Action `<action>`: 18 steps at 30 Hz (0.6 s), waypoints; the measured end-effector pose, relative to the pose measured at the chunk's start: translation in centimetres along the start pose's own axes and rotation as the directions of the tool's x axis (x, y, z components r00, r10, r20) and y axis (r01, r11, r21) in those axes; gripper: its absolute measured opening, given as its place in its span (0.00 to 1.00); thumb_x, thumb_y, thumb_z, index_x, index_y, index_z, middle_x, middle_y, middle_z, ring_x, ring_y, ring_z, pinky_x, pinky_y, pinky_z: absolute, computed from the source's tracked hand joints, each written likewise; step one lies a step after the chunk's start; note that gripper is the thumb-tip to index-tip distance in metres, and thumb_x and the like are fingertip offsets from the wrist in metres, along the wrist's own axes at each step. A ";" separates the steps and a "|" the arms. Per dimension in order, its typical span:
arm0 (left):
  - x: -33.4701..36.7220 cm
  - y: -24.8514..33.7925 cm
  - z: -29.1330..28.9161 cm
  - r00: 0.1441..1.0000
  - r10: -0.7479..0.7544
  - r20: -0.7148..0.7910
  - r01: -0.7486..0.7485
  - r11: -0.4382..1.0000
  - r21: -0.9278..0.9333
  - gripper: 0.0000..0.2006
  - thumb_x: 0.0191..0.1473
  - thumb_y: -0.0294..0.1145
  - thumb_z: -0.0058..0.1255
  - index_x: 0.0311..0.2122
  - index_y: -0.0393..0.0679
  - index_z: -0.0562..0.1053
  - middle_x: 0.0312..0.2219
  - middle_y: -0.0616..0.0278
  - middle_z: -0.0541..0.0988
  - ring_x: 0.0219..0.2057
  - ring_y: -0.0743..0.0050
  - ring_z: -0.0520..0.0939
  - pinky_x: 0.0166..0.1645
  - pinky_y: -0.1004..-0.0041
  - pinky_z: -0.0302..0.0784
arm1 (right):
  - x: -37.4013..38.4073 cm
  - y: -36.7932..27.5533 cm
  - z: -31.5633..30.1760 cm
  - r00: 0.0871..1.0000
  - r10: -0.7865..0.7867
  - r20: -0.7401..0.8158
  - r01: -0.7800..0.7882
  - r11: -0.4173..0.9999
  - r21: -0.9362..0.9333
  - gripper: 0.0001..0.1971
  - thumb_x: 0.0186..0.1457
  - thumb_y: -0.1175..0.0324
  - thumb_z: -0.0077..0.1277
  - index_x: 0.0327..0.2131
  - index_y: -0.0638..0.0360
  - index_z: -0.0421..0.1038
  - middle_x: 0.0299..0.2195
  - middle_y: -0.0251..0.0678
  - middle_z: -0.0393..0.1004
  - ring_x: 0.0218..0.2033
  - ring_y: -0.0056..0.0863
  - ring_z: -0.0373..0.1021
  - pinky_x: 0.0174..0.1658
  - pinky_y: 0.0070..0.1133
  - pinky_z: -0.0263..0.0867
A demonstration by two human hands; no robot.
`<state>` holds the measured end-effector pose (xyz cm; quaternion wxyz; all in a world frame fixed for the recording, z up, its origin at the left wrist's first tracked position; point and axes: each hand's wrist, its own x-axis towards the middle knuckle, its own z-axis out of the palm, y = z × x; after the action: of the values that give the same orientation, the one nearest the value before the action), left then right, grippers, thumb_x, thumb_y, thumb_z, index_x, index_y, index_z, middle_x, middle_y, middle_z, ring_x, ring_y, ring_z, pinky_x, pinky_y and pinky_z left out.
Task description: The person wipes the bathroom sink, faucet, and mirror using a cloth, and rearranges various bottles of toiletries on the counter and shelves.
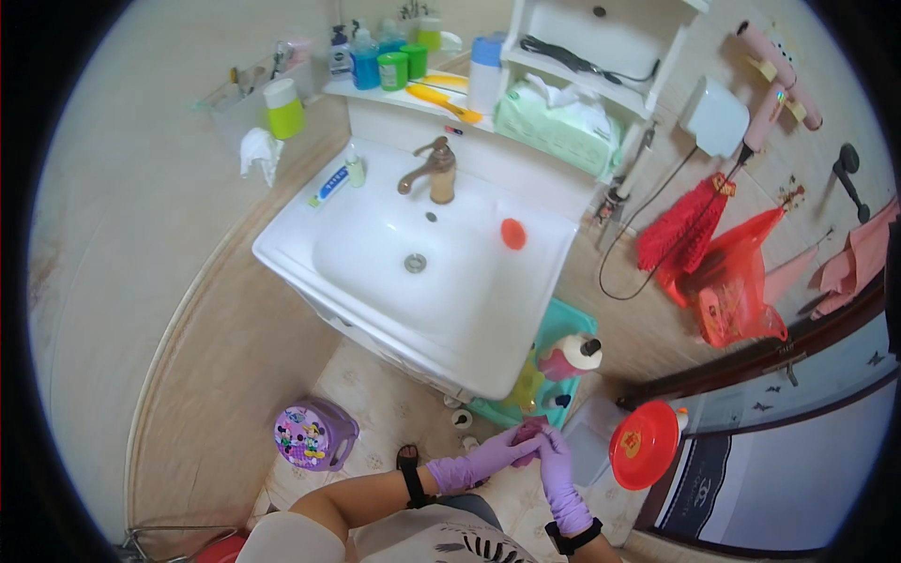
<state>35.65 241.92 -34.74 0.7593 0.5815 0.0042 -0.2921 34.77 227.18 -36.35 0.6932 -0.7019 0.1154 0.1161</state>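
Both my hands wear purple rubber gloves and meet in front of me, beyond the sink's front right corner. Between them is a small crumpled mauve cloth point(528, 432), mostly covered by the gloves. My left hand point(505, 448) closes on it from the left, and my right hand point(555, 454) pinches it from the right. Just beyond the hands stands a teal tray point(572, 324) holding a pink-and-white bottle point(570, 357) and a yellow item point(527, 387). The white sink point(375, 310) has a bronze faucet point(437, 174) and an orange-red oval piece point(512, 234) on its right rim.
A purple stool point(324, 433) stands on the floor at left. To the right are a clear plastic bin point(593, 436) and a red basin point(646, 446). Bottles and a tissue pack point(558, 122) line the shelf. A red bag point(737, 281) and cloths hang on the right wall, near a door.
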 end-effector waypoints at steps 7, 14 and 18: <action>-1.9 2.0 -2.8 0.988 -0.153 -0.024 0.127 0.892 -0.435 0.17 0.57 0.40 0.38 0.47 0.43 0.67 0.34 0.71 0.73 0.27 0.89 0.70 0.30 0.85 0.65 | -2.9 -2.0 3.5 0.985 -0.068 0.159 0.105 0.967 -0.233 0.14 0.53 0.75 0.43 0.45 0.62 0.65 0.37 0.30 0.69 0.37 0.17 0.65 0.41 0.15 0.63; 0.9 -6.5 -5.7 0.993 -0.069 0.098 0.109 0.859 -0.501 0.17 0.58 0.41 0.33 0.45 0.41 0.67 0.33 0.65 0.73 0.32 0.79 0.73 0.38 0.77 0.71 | -4.4 -2.5 3.0 0.993 -0.111 0.030 0.115 0.949 -0.294 0.14 0.53 0.77 0.42 0.45 0.61 0.67 0.38 0.33 0.70 0.37 0.18 0.66 0.42 0.15 0.62; 2.6 -7.9 -6.3 0.988 -0.156 -0.017 0.114 0.785 -0.608 0.17 0.58 0.42 0.33 0.44 0.40 0.67 0.33 0.64 0.73 0.33 0.76 0.74 0.41 0.75 0.71 | -3.0 -0.7 -0.1 0.994 -0.101 -0.038 0.082 0.938 -0.336 0.14 0.52 0.76 0.44 0.44 0.59 0.68 0.36 0.33 0.71 0.37 0.18 0.67 0.42 0.14 0.62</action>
<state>36.34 245.11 -44.65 0.8818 0.3158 0.1642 -0.3094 32.18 227.10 -34.75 0.5657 -0.8166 0.0803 0.0824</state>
